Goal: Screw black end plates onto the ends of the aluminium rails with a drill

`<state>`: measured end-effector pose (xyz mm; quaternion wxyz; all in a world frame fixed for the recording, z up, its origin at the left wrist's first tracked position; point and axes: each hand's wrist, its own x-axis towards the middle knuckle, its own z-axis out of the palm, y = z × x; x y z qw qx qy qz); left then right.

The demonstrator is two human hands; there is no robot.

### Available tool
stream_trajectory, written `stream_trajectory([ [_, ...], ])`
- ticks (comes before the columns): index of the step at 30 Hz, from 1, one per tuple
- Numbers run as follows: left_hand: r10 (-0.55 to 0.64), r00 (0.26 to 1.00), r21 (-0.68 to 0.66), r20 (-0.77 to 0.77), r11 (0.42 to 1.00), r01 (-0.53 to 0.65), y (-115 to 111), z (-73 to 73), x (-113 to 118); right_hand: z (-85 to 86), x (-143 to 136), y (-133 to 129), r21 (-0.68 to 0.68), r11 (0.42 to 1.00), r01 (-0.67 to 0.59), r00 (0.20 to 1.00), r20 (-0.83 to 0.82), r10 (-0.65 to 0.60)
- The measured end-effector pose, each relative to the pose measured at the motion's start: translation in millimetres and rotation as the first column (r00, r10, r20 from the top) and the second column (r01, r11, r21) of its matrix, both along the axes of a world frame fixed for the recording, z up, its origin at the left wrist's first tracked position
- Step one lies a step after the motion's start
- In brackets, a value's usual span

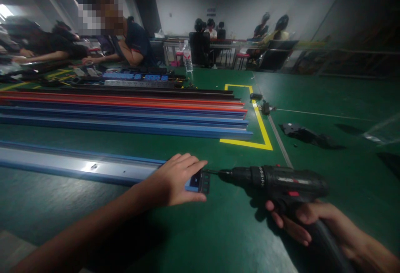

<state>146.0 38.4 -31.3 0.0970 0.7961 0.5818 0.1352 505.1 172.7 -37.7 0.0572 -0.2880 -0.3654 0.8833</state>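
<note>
A long blue metal channel [71, 161] lies across the near part of the green table. Over its right end my left hand [176, 181] is closed, thumb on the near side and fingers on the far side. A black end cap [204, 182] sits at that end of the channel. In my right hand [300, 223] is a black cordless drill [281, 181], held by its handle and pointing left. Its thin bit [212, 172] reaches the end cap near my fingertips; whether the tip sits in a screw cannot be made out.
Several blue, red and black channels [125, 112] lie behind, inside yellow tape [264, 133]. Small black parts [265, 107] and a crumpled black piece [306, 134] are to the right. A water bottle [187, 58] stands at the back edge. A person [134, 43] sits across the table.
</note>
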Motion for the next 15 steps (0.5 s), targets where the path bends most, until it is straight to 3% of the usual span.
stream_trajectory([
  [6,0.017,0.998,-0.036,0.063,0.999,-0.015,0.7,-0.5,-0.4,-2.2,1.5,1.5,0.022,1.000,-0.016,1.000,-0.012,0.017],
  [15,0.182,0.978,-0.152,0.098,0.974,-0.166,2.9,4.3,6.2,-0.3,1.1,4.3,0.015,1.000,-0.023,0.999,0.045,0.022],
])
